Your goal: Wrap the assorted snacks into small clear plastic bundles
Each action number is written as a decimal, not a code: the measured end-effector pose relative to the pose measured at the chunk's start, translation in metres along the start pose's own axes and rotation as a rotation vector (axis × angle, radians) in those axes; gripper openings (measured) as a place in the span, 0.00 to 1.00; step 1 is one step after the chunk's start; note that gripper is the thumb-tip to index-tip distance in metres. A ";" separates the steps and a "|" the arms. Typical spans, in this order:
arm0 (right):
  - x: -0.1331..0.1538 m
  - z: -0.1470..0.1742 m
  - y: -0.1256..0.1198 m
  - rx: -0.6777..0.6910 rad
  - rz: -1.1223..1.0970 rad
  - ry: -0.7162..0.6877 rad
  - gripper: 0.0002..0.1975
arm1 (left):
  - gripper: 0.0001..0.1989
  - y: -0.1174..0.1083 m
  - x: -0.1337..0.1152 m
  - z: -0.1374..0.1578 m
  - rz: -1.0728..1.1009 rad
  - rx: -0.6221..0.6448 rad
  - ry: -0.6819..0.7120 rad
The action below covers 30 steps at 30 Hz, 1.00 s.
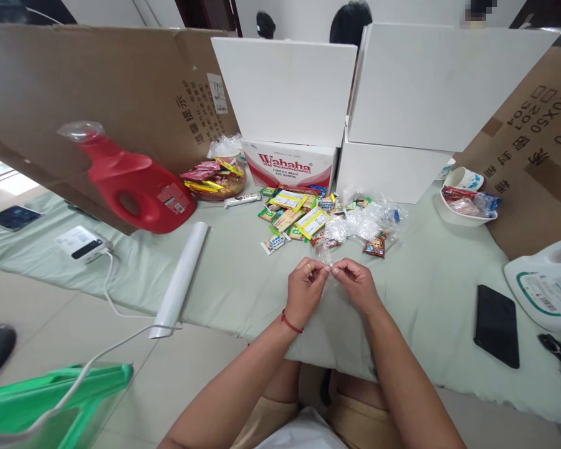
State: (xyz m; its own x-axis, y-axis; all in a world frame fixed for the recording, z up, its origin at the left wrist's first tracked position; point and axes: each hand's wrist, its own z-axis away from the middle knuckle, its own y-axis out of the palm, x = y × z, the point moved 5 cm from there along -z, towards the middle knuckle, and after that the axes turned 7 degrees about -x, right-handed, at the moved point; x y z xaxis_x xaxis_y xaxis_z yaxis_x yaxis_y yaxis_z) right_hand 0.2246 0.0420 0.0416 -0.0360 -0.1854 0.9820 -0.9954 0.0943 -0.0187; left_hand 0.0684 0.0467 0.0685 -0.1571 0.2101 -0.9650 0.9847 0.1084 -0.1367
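My left hand [305, 285] and my right hand [359, 287] meet near the front of the table, fingertips pinched on a small clear plastic bag [324, 253]. The thin film rises above the fingers and hangs a little below them. Whether anything is inside it I cannot make out. Just beyond lies a pile of wrapped snacks [286, 219] in green, yellow and white packets. Crumpled clear plastic bags [362, 223] lie at its right, beside a brown snack packet [374, 246].
A red jug [121, 178], a bowl of wrapped sweets [219, 181] and a white roll [180, 280] are on the left. White boxes [395, 168] and a Wahaha carton [290, 163] stand behind. Rightward are a white bowl [464, 216], a black phone [497, 325] and a white jug [549, 287].
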 end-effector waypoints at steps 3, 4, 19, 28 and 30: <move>-0.001 0.000 -0.003 -0.023 -0.047 0.023 0.11 | 0.14 -0.006 0.004 -0.003 0.044 -0.025 -0.043; -0.001 0.000 -0.005 -0.036 -0.072 0.030 0.11 | 0.14 -0.009 0.006 -0.004 0.072 -0.022 -0.084; 0.001 0.002 -0.008 -0.144 -0.446 0.257 0.15 | 0.31 -0.014 0.003 0.014 0.090 0.351 -0.437; 0.001 0.001 -0.009 -0.115 -0.553 0.246 0.15 | 0.13 -0.006 0.015 0.018 0.153 0.486 -0.565; 0.002 0.000 -0.012 -0.131 -0.607 0.247 0.17 | 0.11 -0.017 0.015 0.011 0.141 0.507 -0.558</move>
State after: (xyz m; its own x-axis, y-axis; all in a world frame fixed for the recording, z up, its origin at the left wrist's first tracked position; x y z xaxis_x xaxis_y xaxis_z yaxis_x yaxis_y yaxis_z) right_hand 0.2360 0.0408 0.0441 0.5646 -0.0150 0.8252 -0.8126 0.1651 0.5590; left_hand 0.0506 0.0370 0.0537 -0.0984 -0.3475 -0.9325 0.9281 -0.3702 0.0400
